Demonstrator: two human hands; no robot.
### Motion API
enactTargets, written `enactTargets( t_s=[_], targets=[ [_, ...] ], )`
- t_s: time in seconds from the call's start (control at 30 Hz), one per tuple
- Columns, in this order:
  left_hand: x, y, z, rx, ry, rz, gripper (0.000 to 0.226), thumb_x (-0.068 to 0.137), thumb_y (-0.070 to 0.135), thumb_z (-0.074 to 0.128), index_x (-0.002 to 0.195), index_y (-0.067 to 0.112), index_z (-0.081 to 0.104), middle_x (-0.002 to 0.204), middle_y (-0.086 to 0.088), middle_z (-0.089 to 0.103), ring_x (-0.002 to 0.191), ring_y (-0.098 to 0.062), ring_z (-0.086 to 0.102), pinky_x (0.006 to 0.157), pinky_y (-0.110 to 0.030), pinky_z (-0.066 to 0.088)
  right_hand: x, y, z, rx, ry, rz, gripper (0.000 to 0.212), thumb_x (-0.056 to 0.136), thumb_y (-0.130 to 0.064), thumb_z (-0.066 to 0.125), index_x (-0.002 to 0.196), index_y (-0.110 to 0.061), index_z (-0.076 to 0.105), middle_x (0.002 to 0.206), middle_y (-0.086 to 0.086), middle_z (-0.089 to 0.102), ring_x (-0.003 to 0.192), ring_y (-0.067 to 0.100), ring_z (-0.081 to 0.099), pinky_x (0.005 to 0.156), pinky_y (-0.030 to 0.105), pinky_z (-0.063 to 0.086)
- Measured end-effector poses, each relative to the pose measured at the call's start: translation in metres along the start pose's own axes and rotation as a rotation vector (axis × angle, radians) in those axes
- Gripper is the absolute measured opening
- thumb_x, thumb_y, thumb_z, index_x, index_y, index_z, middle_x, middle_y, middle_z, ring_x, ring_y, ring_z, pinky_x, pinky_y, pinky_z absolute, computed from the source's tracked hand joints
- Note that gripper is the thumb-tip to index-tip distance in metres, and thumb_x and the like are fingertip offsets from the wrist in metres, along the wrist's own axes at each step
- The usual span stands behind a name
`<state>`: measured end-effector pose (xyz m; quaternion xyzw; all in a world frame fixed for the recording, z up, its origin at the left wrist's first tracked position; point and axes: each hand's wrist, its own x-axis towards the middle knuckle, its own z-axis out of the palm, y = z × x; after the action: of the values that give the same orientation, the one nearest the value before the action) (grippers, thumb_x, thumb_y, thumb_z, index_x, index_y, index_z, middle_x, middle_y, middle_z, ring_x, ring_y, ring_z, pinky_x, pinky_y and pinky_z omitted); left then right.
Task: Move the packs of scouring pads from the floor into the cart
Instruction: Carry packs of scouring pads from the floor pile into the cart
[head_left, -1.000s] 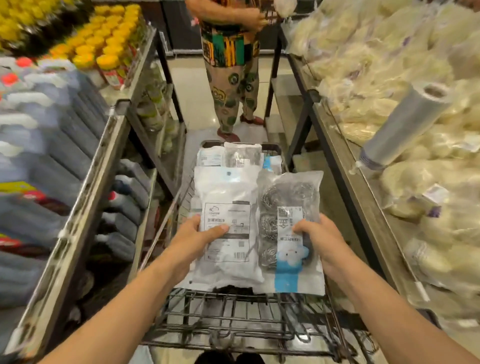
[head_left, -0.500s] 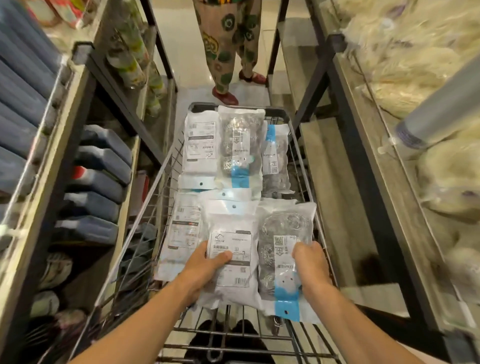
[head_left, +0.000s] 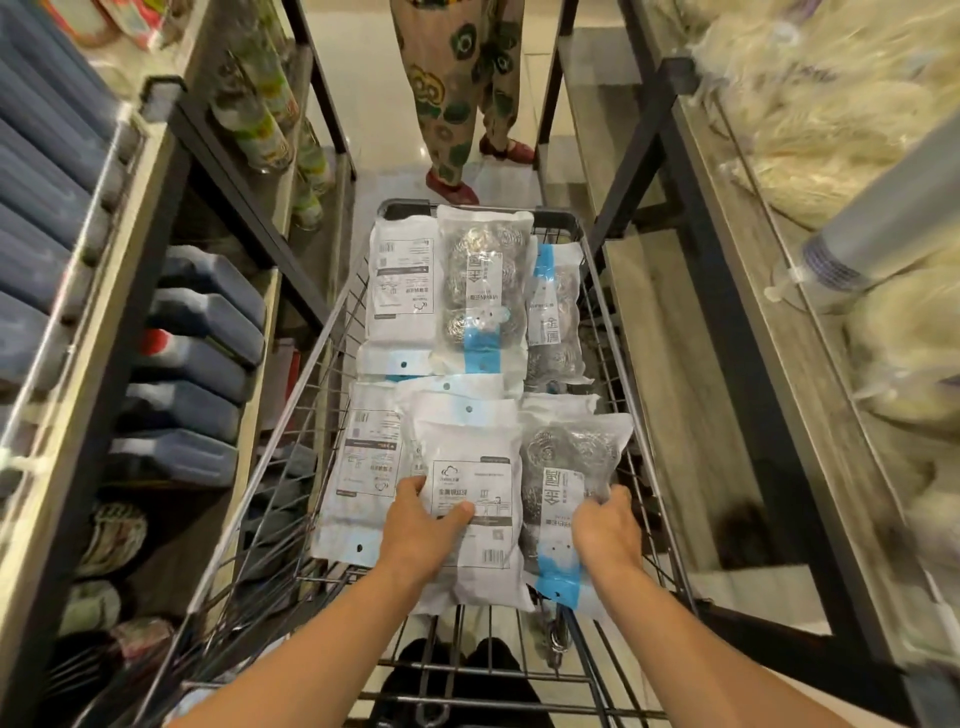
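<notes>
Two packs of scouring pads sit low in the cart's (head_left: 631, 358) near end: the white pack (head_left: 470, 499) gripped by the left hand (head_left: 421, 530), the clear pack (head_left: 569, 488) clutched by the right hand (head_left: 608, 530). More packs (head_left: 483, 291) lie beyond.

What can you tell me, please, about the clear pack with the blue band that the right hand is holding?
The clear pack is a glossy plastic bag showing coiled steel scourers inside, with a white printed label down its middle and a blue band with a hang hole at its near end. It lies lengthwise at the near right of the wire cart, beside a white pack held by the left hand. The right hand grips its near right edge.
</notes>
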<state>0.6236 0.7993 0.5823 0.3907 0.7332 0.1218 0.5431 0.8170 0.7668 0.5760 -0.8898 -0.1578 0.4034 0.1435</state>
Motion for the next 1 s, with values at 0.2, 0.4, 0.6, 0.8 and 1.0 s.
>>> enactTargets(
  t_s=[0.2,0.4,0.6,0.8,1.0],
  targets=[
    [-0.001,-0.013,-0.005,-0.059,0.012,0.022,0.053,0.097,0.019,0.073,0.142,0.016,0.046,0.13,0.0,0.065,0.116,-0.019,0.062,0.095,-0.032,0.052,0.015,0.002,0.011,-0.029,-0.056,0.014,0.034,0.104,-0.014,0.039,0.137,-0.014,0.048,0.111,0.013,0.063,0.092,0.033,0.061,0.073,0.037,0.045],
    [0.005,-0.017,-0.001,-0.033,0.014,0.029,0.069,0.095,0.024,0.076,0.151,0.014,0.037,0.14,-0.002,0.059,0.122,-0.021,0.06,0.099,-0.032,0.049,0.023,0.001,0.023,-0.087,-0.064,0.029,0.046,0.104,-0.006,0.043,0.148,-0.008,0.032,0.114,0.014,0.062,0.083,0.029,0.063,0.063,0.034,0.049],
    [0.002,-0.007,-0.021,-0.016,0.044,0.071,0.078,0.09,0.028,0.082,0.153,0.015,0.038,0.142,-0.011,0.056,0.126,-0.026,0.058,0.107,-0.041,0.05,-0.007,0.01,0.019,-0.253,0.041,-0.139,0.071,0.09,-0.002,0.061,0.156,-0.007,0.033,0.15,0.018,0.046,0.135,0.039,0.051,0.109,0.05,0.049],
    [-0.029,0.007,-0.071,0.09,-0.024,0.277,0.056,0.091,0.036,0.079,0.139,0.022,0.053,0.124,0.0,0.06,0.114,-0.016,0.057,0.088,-0.025,0.043,-0.068,0.003,-0.004,-0.048,-0.088,-0.356,0.043,0.101,-0.018,0.061,0.143,-0.022,0.056,0.138,-0.002,0.058,0.118,0.016,0.057,0.093,0.028,0.044],
    [-0.076,-0.002,-0.118,0.244,-0.193,0.38,0.022,0.097,0.032,0.073,0.117,0.033,0.063,0.111,0.007,0.068,0.096,-0.004,0.067,0.072,-0.015,0.047,-0.136,0.001,-0.018,0.249,-0.299,-0.432,0.012,0.097,-0.022,0.072,0.104,-0.031,0.072,0.107,-0.011,0.073,0.11,0.013,0.07,0.087,0.022,0.052]
  ],
)
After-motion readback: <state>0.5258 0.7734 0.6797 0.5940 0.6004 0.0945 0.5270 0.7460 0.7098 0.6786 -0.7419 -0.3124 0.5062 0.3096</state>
